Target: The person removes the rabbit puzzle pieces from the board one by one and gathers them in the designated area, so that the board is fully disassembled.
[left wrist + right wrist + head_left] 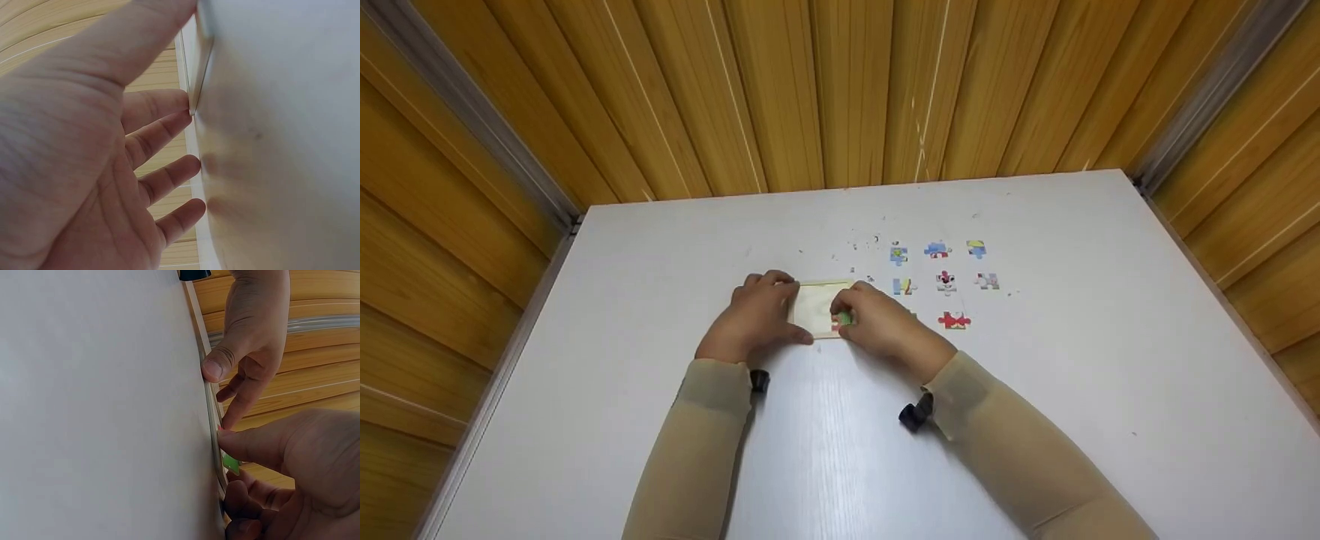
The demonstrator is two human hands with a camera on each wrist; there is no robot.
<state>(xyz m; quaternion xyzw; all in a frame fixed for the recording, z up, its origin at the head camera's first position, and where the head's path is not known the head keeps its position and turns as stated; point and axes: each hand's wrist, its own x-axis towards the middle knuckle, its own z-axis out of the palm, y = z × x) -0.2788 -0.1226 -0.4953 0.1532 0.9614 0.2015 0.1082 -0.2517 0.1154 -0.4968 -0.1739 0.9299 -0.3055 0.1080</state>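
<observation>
A small shallow puzzle tray [812,306] with a pale bottom and thin wooden rim lies flat on the table. My left hand [751,319] holds its left side, thumb at the near corner and index finger at the far one; the other fingers spread beyond the rim in the left wrist view. Inside the near right corner sits a green and red jigsaw piece [844,319], pinched by the thumb and fingers of my right hand [879,321]. The right wrist view shows the piece's green part [230,464] slightly tilted at the rim; its lower edge is hidden.
Right of the tray, several loose jigsaw pieces lie in rough rows, among them a red one [955,321] and a blue one [937,250]. Another piece [913,316] is partly covered by my right hand. Dark crumbs dot the white table [1080,360]; wood-patterned walls [855,97] enclose it.
</observation>
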